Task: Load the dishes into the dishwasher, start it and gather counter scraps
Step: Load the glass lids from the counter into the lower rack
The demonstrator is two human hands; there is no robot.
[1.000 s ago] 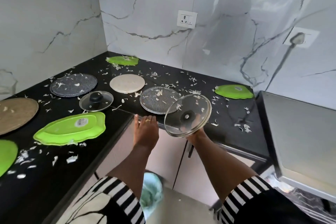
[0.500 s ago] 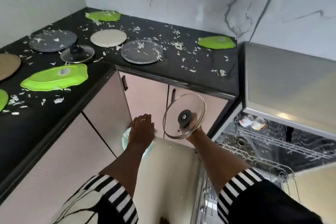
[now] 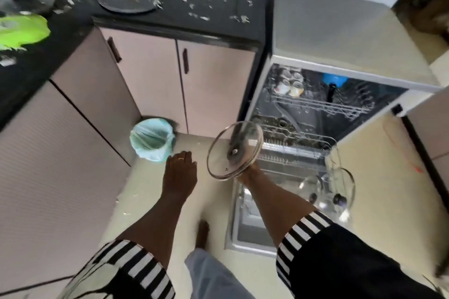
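Glass lid [image 3: 234,150]: I judge it rigid, fragile, slippery, light. My right hand [image 3: 249,175] clamps its knob [image 3: 237,154] from behind; dishwasher rack [image 3: 291,153] at its 3 o'clock. Left hand [image 3: 179,172] fingers [image 3: 181,156] straight, empty.

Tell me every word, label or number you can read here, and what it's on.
No text can be read.
Sticker on the green plate: too blurred to read.
Glass lid, dishwasher, bin: no writing shows on them.
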